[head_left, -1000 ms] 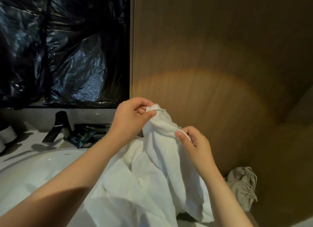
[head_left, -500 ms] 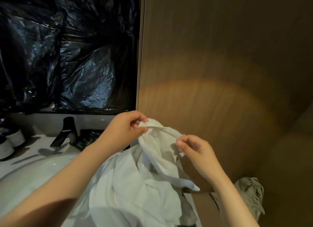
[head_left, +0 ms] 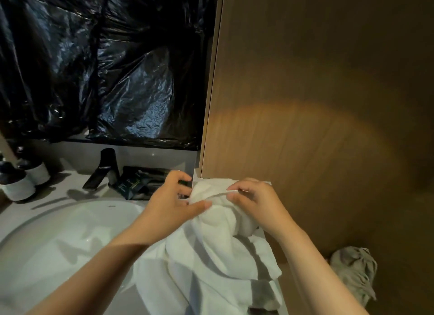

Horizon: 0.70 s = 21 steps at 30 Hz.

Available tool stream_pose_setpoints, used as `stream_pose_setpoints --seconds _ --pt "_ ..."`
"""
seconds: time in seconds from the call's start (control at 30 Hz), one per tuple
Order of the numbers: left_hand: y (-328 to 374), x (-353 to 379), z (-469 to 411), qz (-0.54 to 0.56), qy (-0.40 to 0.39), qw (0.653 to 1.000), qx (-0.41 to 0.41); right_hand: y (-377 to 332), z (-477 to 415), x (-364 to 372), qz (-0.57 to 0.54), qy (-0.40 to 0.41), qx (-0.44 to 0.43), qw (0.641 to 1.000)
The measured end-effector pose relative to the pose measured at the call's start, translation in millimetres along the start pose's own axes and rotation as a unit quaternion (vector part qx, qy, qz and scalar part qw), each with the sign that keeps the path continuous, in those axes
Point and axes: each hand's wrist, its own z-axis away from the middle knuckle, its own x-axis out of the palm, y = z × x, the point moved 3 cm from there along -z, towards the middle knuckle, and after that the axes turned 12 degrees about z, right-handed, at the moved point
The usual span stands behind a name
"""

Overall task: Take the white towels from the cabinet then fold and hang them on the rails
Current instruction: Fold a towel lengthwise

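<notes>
Pinching close together, our left hand (head_left: 173, 204) and right hand (head_left: 256, 201) gripped the bunched top of the white towel (head_left: 211, 256), whose crumpled folds hung toward six o'clock below our fingers, beside the sink (head_left: 70, 211) at nine o'clock.

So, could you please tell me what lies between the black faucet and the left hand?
In the head view, dark packets lie between the faucet and the left hand.

The sink (head_left: 58, 220) sits in the tabletop (head_left: 68, 185) at the left, with the tap (head_left: 101, 171) behind it and some packets (head_left: 138, 183) just right of the tap. Two jars (head_left: 20, 187) stand at the far left. The towel (head_left: 211, 256) lies over the right rim of the sink, its top held between the left hand (head_left: 169, 204) and the right hand (head_left: 256, 201). A crumpled cloth (head_left: 354, 272) lies lower right, beside the wall panel (head_left: 305, 103).
</notes>
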Motion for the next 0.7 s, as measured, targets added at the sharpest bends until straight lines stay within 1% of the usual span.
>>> stream_pose_setpoints --seconds 0.07,0.1,0.2,0.27,0.33,0.4,0.47,0.57,0.63,0.7 --pt "-7 5 7 0.025 -0.028 0.999 -0.035 -2 -2 -4 -0.017 0.013 -0.007 1.0" --pt "-8 6 9 0.046 -0.034 0.998 -0.036 -3 -3 -7 -0.024 0.014 -0.006 1.0" --pt "2 2 9 0.121 -0.035 0.992 -0.007 -7 -1 -20 -0.054 0.011 -0.008 0.998" --pt "15 -4 5 0.154 -0.03 0.987 0.022 -13 -2 -34 -0.076 0.026 -0.019 0.997" --pt "35 -10 -5 0.147 -0.016 0.987 0.069 -20 -4 -48 -0.098 0.061 -0.034 0.993" --pt "64 -16 -18 0.103 0.003 0.986 0.132 -28 -8 -64 -0.114 0.111 -0.048 0.986" --pt "100 -20 -29 0.072 0.016 0.979 0.192 -35 -13 -80 -0.119 0.158 -0.059 0.978" --pt "154 -20 -39 0.061 0.024 0.962 0.266 -53 -18 -113 -0.102 0.241 -0.076 0.962" --pt "182 -21 -43 0.058 0.032 0.951 0.302 -64 -19 -134 -0.096 0.285 -0.083 0.95" --pt "196 -21 -49 0.054 0.035 0.946 0.317 -68 -20 -148 -0.085 0.304 -0.081 0.946"
